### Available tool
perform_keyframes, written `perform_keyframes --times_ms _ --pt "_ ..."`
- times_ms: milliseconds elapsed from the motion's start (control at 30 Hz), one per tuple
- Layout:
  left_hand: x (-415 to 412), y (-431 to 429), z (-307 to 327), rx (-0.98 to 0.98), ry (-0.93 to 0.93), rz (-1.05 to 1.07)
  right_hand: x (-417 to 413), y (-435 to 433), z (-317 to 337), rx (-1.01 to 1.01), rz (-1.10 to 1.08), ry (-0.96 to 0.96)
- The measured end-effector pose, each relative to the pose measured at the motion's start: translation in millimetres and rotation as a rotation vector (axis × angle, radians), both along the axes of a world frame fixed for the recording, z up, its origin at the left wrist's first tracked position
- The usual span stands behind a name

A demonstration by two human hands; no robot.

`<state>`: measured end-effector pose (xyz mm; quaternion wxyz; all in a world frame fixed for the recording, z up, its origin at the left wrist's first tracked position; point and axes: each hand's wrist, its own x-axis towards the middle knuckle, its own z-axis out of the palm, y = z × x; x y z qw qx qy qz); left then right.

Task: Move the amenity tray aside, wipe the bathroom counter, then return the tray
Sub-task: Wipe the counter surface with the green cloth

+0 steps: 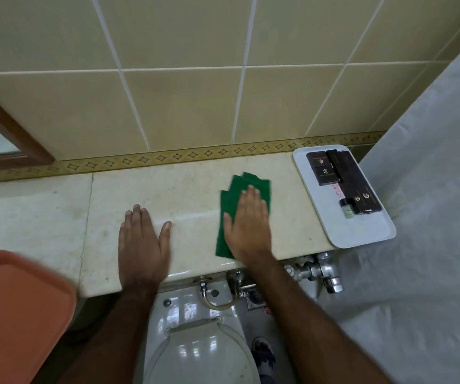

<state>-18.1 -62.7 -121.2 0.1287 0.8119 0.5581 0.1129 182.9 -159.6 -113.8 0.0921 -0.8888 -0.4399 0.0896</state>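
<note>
From the head view, the right hand (247, 223) lies flat and spread on a folded green cloth (240, 195), its fingers (252, 193) extended and pressing down rather than clenched around anything; the cloth rests on the pale stone surface (184, 195) roughly mid-way along it. The left hand (143, 239) is also released, palm down and bare on the surface beside the cloth, apparently bracing. The amenity tray (362, 234) sits at the far right end of the surface, against the tiled wall (184, 106), its near corner seeming to overhang the front edge slightly; on it lie several dark boxes (324, 169) and a small dark-capped bottle (346, 207). The tray looks like thin, rigid, smooth plastic, probably light, with a low lip, so its loose load could slide or tip if it is tilted. It would likely handle best gripped by both long edges, thumbs over the rim, and kept level. The cloth is soft and limp and needs flat pressure to stay under the palm. A toilet (201, 353) stands below the surface.
</note>
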Motion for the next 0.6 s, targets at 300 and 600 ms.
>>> perform_keyframes --times_ms 300,600 --pt "-7.4 0.3 0.1 -0.063 -0.340 0.046 -26.1 26.8 3.5 0.010 0.872 -0.009" --pt "-9.3 3.7 11.9 -0.135 -0.223 -0.023 -11.1 -35.3 45.1 0.010 0.214 0.079"
